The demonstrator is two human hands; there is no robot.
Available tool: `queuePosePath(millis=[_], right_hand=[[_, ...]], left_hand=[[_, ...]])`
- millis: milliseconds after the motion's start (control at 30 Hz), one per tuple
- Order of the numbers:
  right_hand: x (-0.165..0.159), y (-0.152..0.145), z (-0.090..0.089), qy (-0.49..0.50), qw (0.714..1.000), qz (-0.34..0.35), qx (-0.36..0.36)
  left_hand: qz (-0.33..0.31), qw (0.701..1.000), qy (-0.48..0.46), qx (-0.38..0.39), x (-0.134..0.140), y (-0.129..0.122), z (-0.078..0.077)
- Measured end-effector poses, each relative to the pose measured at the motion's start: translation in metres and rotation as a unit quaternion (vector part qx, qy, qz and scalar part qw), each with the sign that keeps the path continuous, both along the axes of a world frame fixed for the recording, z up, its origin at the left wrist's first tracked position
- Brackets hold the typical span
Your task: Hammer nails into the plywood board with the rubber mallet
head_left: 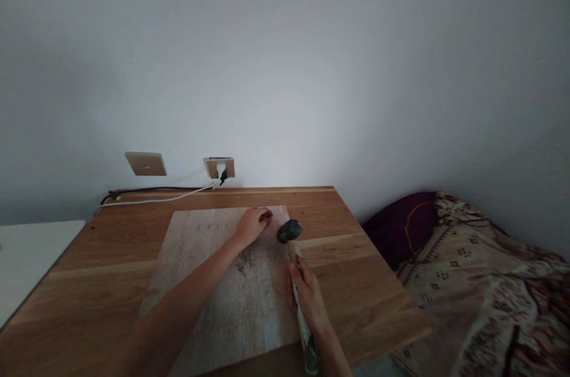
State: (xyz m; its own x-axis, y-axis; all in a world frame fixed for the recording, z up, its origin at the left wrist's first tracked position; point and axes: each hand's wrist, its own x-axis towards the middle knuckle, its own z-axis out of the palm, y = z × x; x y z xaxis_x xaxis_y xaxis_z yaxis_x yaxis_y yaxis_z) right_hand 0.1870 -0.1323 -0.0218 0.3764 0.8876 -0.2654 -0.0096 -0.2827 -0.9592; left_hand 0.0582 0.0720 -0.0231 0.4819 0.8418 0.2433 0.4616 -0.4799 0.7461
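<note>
A pale wooden board (249, 317) lies flat on the table. My left hand (253, 224) is at its far edge, right of the middle, with the fingers drawn together; whatever they hold is too small or hidden to make out. In my right hand (308, 292) is a hammer (292, 251), gripped around its wooden handle, its dark head raised just right of my left fingers. Several loose nails (244, 261) lie in a small heap on the board below my left wrist. Along the far part of the board runs a row of small dark marks (209, 226), perhaps nail heads.
The wooden table (365, 282) stands against a white wall. At its back edge a white cable (164, 199) and a black one run to a wall socket (228, 167). A white surface (35, 252) is at the left, patterned bedding (463, 282) at the right.
</note>
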Motion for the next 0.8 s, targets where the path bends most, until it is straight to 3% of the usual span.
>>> queuePosePath(millis=[233,500,800], right_hand=[[0.001,0.0,-0.007,-0.015,1.0,0.003,-0.002],[0.001,0.001,0.0,-0.007,1.0,0.009,-0.001],[0.005,0.048,0.023,0.036,0.994,0.053,0.091]], left_hand=[[-0.013,0.999,0.025,0.022,-0.005,-0.003,-0.003],[-0.021,0.995,0.055,0.081,-0.002,-0.004,-0.004],[-0.002,0.999,0.018,0.028,-0.003,-0.006,-0.007]])
